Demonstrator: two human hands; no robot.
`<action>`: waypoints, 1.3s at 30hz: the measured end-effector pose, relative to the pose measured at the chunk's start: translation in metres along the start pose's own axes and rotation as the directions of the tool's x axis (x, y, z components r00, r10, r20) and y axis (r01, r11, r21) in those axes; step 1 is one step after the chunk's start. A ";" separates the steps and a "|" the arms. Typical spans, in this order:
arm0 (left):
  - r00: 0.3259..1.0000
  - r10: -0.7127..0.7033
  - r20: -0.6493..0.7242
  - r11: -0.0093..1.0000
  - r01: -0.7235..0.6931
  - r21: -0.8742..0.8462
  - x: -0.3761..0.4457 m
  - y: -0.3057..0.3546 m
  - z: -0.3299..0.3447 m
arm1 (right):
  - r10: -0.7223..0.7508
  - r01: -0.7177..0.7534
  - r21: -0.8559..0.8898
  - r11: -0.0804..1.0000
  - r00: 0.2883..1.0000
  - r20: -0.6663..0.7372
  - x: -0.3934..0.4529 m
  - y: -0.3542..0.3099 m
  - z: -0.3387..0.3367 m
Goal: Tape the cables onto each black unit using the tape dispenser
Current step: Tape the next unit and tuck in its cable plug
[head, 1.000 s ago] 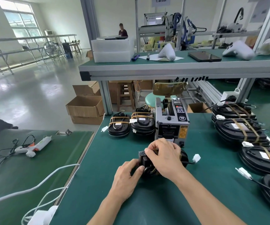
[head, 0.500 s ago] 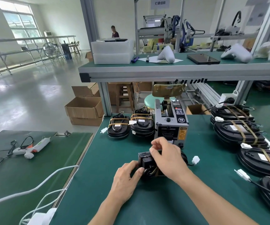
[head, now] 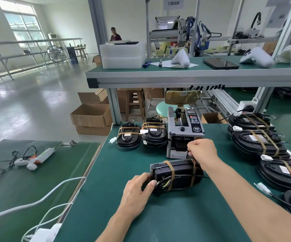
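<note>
Left hand (head: 137,193) grips black unit (head: 176,175) just before tape dispenser (head: 184,133); right hand (head: 202,151), fingers curled, at dispenser's mouth, hold unclear.

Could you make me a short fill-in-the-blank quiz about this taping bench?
1. The left hand grips the black unit on the ___ mat.
2. The right hand reaches to the grey tape ___.
3. That unit already carries ___ brown tape strips.
4. A glue gun lies to the ___.

Missing: green; dispenser; two; left

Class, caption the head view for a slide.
Left hand steadies black unit; right hand reaches the tape dispenser.
</note>
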State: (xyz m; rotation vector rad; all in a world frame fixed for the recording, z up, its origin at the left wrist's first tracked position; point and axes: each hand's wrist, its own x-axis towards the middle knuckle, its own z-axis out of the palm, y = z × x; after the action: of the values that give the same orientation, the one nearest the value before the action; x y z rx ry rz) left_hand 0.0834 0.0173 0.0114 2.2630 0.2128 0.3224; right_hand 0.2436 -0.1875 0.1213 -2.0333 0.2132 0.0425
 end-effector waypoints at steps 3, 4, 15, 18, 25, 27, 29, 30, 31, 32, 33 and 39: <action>1.000 0.000 0.004 1.000 0.000 -0.006 -0.001 0.001 -0.001 | 0.076 -0.076 0.089 0.993 0.997 -0.004 0.014 -0.006 0.004; 1.000 -0.001 0.005 1.000 0.001 -0.006 -0.001 0.002 -0.001 | 0.104 -0.103 0.127 0.986 0.995 0.000 0.017 -0.009 0.006; 0.999 -0.015 0.029 1.000 0.015 -0.013 -0.001 0.005 -0.003 | 0.302 -0.276 0.397 0.875 0.953 -0.004 0.026 -0.017 0.026; 0.999 -0.024 0.027 1.000 0.024 -0.012 -0.001 0.006 -0.003 | 0.329 -0.306 0.436 0.846 0.944 0.024 0.028 -0.018 0.028; 1.000 -0.025 0.019 1.000 0.025 0.007 0.000 0.003 -0.002 | 0.382 -0.352 0.469 0.810 0.923 0.033 0.032 -0.019 0.029; 1.000 -0.025 0.016 1.000 0.025 0.012 0.000 0.003 -0.002 | 0.395 -0.364 0.466 0.806 0.918 0.035 0.032 -0.020 0.030; 1.000 -0.023 0.019 1.000 0.023 0.015 0.000 0.004 -0.002 | 0.405 -0.374 0.467 0.801 0.914 0.035 0.031 -0.021 0.030; 0.999 -0.023 0.023 1.000 0.022 0.015 0.000 0.004 -0.002 | 0.410 -0.375 0.466 0.801 0.912 0.030 0.031 -0.021 0.031; 0.999 -0.025 0.024 1.000 0.025 0.012 0.000 0.004 -0.002 | 0.413 -0.376 0.462 0.803 0.910 0.023 0.031 -0.021 0.031; 0.999 -0.029 0.025 1.000 0.029 0.009 0.000 0.003 -0.002 | 0.413 -0.374 0.458 0.806 0.911 0.017 0.030 -0.021 0.031; 0.999 -0.032 0.027 0.999 0.032 0.006 0.000 0.003 -0.002 | 0.411 -0.371 0.457 0.809 0.911 0.012 0.030 -0.021 0.031; 1.000 -0.029 0.012 1.000 0.029 0.004 0.000 0.002 -0.001 | 0.407 -0.367 0.406 0.837 0.913 -0.015 0.031 -0.021 0.035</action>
State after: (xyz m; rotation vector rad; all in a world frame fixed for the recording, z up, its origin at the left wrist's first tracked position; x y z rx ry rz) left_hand 0.0837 0.0167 0.0136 2.2632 0.2399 0.2934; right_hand 0.2795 -0.1512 0.1206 -1.5603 0.6481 0.1397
